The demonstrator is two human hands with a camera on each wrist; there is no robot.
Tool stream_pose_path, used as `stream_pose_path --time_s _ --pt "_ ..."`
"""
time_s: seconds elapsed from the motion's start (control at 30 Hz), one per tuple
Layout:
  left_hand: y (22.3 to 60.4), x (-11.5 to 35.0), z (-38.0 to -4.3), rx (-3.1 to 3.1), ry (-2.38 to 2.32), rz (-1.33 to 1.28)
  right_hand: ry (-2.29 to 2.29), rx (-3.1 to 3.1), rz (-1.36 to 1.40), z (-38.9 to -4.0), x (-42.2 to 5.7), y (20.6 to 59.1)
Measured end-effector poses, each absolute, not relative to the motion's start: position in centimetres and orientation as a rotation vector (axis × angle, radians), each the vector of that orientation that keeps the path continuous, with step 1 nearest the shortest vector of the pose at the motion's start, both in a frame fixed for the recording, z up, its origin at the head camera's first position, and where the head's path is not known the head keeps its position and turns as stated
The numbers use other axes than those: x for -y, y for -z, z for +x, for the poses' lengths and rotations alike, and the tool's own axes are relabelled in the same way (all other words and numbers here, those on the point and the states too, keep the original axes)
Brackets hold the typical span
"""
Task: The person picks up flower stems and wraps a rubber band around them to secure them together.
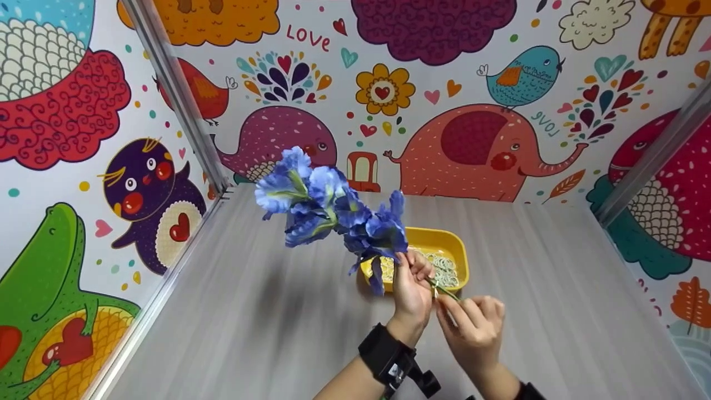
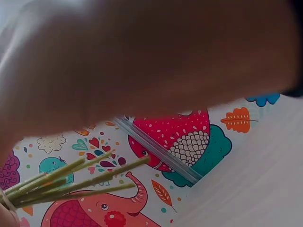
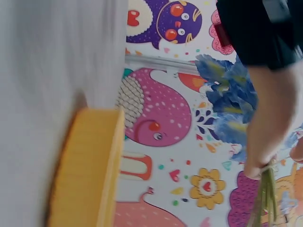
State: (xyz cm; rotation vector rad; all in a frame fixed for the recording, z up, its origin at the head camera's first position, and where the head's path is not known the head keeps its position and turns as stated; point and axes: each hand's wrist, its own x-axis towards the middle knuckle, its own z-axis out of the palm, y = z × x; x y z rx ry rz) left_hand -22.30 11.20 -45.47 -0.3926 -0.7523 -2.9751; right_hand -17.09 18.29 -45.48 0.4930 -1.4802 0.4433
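Evidently, the left hand [image 1: 412, 290] clasps the slim green stems [image 1: 446, 291] of blue artificial-petal flowers [image 1: 333, 214] just beneath the blossoms, while the right hand [image 1: 475, 330] seems to pinch the thin pale elastic band [image 2: 8, 203] around them. If those fingertips slip, a taut band could spring away; too hard a tug could break it; a looser left grasp could let stems slide apart. Beyond, 1 yellow plastic tray [image 1: 465, 261] of pale loops [image 1: 442, 270] stands on the grey table [image 1: 555, 278], where a careless dip might knock it
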Motion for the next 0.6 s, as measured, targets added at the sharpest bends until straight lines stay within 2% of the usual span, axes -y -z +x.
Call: stream_pose_path --time_s 0.27,0.6 --pt "45.5 -11.0 -21.7 0.89 2.993 -0.353 -0.322 1.439 0.539 -18.1 -20.0 42.7" --pt "45.2 -10.8 -21.0 0.995 3.067 -0.542 -0.346 1.581 0.463 -18.2 -21.5 41.2"
